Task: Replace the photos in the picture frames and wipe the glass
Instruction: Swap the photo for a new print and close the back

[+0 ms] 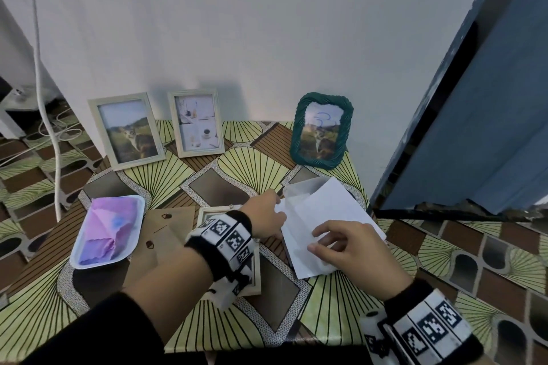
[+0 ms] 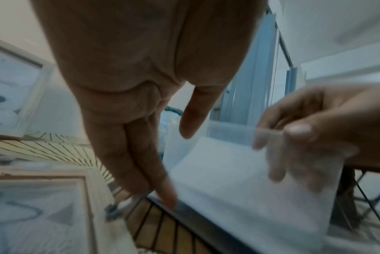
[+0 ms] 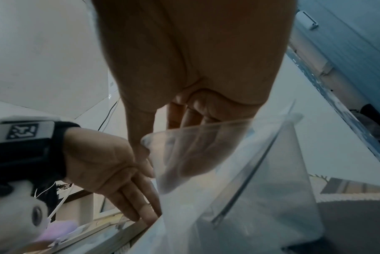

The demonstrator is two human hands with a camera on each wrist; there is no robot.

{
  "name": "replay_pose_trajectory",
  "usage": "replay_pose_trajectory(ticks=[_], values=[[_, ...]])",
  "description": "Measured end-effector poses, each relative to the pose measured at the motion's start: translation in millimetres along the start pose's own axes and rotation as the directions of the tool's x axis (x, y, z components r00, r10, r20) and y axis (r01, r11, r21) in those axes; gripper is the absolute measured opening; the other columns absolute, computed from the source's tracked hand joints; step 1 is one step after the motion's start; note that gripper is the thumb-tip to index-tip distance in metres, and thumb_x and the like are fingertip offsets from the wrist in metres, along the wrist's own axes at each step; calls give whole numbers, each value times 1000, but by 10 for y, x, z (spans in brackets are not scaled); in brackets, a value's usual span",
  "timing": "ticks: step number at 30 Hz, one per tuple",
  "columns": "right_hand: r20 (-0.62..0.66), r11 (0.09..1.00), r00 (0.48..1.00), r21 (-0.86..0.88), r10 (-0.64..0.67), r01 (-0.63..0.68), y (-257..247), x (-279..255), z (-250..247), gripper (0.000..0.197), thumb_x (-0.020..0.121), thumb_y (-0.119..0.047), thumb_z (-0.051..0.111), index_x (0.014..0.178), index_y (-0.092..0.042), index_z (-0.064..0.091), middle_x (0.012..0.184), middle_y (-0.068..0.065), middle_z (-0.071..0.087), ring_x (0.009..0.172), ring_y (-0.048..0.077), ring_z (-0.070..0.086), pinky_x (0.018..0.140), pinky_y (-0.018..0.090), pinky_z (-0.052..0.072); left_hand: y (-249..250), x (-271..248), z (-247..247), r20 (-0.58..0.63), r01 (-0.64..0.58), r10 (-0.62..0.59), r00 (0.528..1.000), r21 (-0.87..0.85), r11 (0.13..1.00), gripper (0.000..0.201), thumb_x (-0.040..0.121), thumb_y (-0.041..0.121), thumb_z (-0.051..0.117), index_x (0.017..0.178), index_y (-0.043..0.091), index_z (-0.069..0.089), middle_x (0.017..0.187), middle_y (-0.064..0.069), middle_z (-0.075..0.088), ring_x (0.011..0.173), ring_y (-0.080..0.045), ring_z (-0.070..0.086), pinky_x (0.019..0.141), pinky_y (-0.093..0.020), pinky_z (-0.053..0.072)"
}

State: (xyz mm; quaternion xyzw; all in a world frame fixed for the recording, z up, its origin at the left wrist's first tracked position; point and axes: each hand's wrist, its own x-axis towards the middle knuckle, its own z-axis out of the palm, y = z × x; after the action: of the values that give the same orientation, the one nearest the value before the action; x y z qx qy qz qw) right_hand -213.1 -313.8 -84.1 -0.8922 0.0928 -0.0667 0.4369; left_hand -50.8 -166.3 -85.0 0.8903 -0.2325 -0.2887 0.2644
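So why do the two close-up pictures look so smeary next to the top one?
Head view: mostly sharp, wide-angle bending at the edges, soft shadows behind the green frame. Left wrist view: motion blur smears the right hand and plastic sleeve. Right wrist view: the palm is dim; the left hand is soft.

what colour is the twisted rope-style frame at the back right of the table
Dark teal green frame, with a twisted rope texture; clearest in the head view.

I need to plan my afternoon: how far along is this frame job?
Early. One frame lies opened, its backing board beside it. Both hands, left and right, handle a clear sleeve with white sheets. Three frames stand untouched; the cloth sits in its tray.
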Motion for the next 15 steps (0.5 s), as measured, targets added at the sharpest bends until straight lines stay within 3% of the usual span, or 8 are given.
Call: replay_pose_trajectory(ticks=[1, 3, 6, 9, 12, 13, 15], values=[[-4, 1000, 1000, 6, -3, 3, 21, -13, 16, 15, 79, -42, 77, 89, -32, 70, 75, -12, 72, 64, 4, 69, 62, 31, 58, -17, -66, -2, -1, -11, 11, 1000, -39, 999, 36, 98, 26, 47, 132, 16, 39, 96, -6, 72, 78, -13, 69, 67, -30, 54], [-13, 1000, 1000, 6, -13, 13, 45, -34, 52, 18, 78, -44, 78, 88, -31, 71, 74, -13, 72, 64, 4, 68, 61, 28, 57, -57, -202, 5, -60, -71, 66, 996, -82, 994, 41, 99, 33, 45, 137, 19, 38, 98, -6, 71, 83, -17, 66, 73, -33, 53], [-18, 996, 1000, 85, -23, 24, 23, -37, 77, 19, 79, -41, 78, 90, -29, 70, 74, -8, 72, 63, 8, 69, 58, 27, 57, -41, -394, 98, -170, -203, 161, 972, -273, 940, 52, 100, 42, 47, 147, 25, 32, 136, -4, 56, 118, -18, 55, 99, -34, 45], [-108, 989, 991, 116, -78, 91, -16, -35, -6, 11, 84, -34, 75, 92, -27, 71, 75, -6, 72, 67, 10, 71, 64, 30, 58, 29, -461, 275, -215, -295, 228, 950, -364, 883, 65, 97, 39, 56, 152, 27, 23, 156, 4, 33, 139, -13, 33, 115, -41, 31], [-326, 985, 930, -89, -168, 147, 12, -53, -218, 10, 86, -24, 72, 94, -28, 72, 80, -16, 70, 78, 4, 66, 66, 14, 49, 48, -444, 431, -268, -257, 176, 947, -308, 916, 88, 89, 37, 65, 156, 30, 7, 161, 3, 13, 146, -20, 24, 116, -45, 31], [-382, 979, 907, -164, -175, 120, 38, -54, -294, 13, 86, -23, 71, 97, -28, 71, 83, -17, 67, 81, 3, 63, 68, 13, 47, 48, -446, 471, -277, -242, 158, 948, -306, 921, 93, 88, 36, 66, 156, 31, 3, 161, 4, 10, 146, -21, 23, 115, -46, 32], [-430, 968, 897, -249, -104, -8, 130, -51, -414, 18, 88, -24, 68, 106, -26, 68, 91, -14, 61, 86, 5, 57, 74, 24, 48, 57, -454, 534, -286, -243, 147, 947, -335, 911, 98, 86, 32, 68, 156, 32, -1, 160, 6, 11, 147, -21, 22, 112, -49, 35]])
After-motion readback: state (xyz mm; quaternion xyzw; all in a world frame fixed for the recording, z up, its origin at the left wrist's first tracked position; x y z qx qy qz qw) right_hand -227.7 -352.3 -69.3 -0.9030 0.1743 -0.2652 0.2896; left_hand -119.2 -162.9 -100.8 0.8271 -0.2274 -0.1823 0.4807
